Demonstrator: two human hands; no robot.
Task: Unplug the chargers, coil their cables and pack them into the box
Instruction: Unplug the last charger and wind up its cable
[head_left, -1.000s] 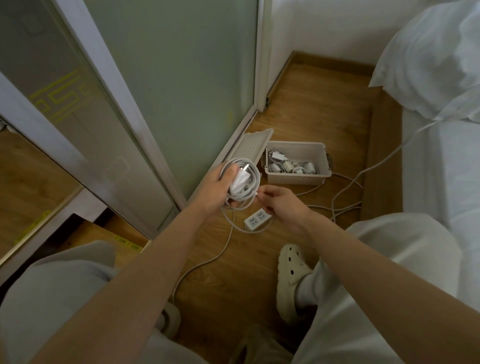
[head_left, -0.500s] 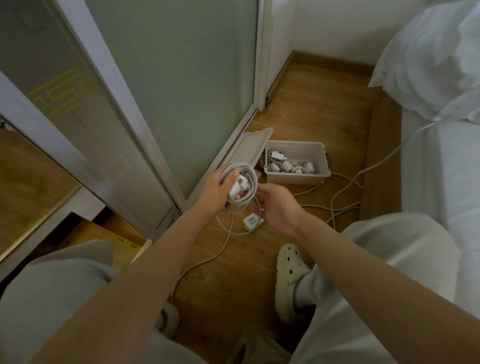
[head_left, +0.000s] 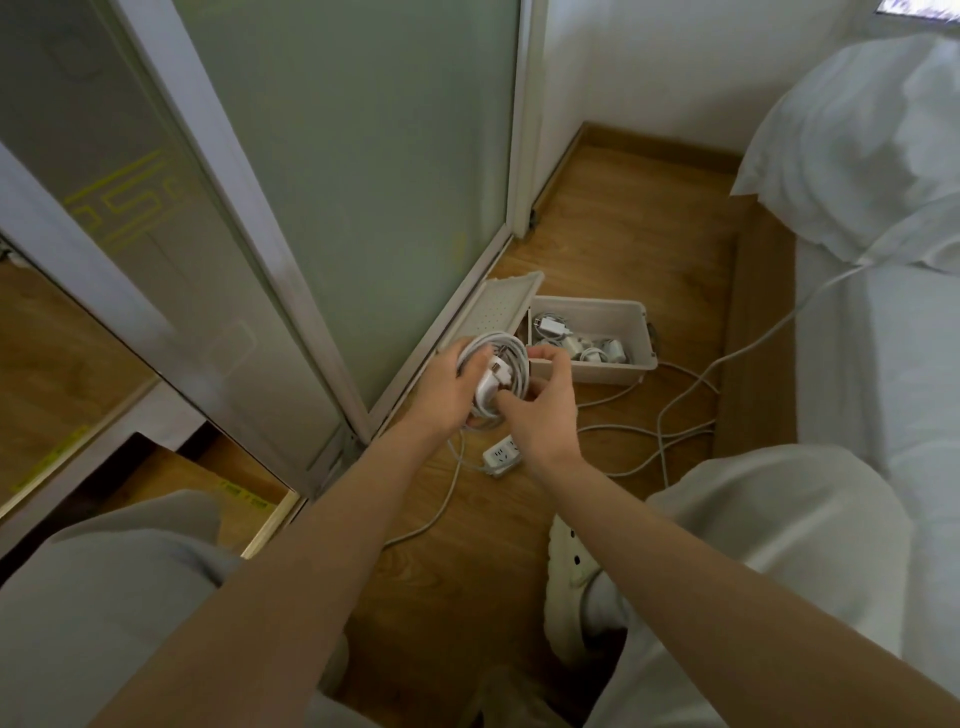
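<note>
Head view: both hands meet over the floor (head_left: 623, 234), just in front of the box (head_left: 597, 374). The left hand (head_left: 447, 389) grips a white coil (head_left: 501, 345) with a charger (head_left: 485, 392) pressed against the loops, prongs up. The right hand (head_left: 543, 415) is curled on the coil's right side, thumb on top and fingers below, so the two hands are together on the same bundle. How tightly the right fingers pinch the cable cannot be told.

The box sits open on the floor by the door track, with its lid (head_left: 501, 312) leaning up at its left end. Inside lie several packed chargers (head_left: 550, 327) with coiled leads (all white, hard to count).

A power strip (head_left: 501, 454) lies on the floor below the hands, its own lead running off toward the left knee. Loose cables (head_left: 670, 415) trail across the floor to the right, and one rises onto the bed (head_left: 883, 364) beneath the pillow (head_left: 857, 156). A pale shoe (head_left: 569, 587) shows under the right forearm.
</note>
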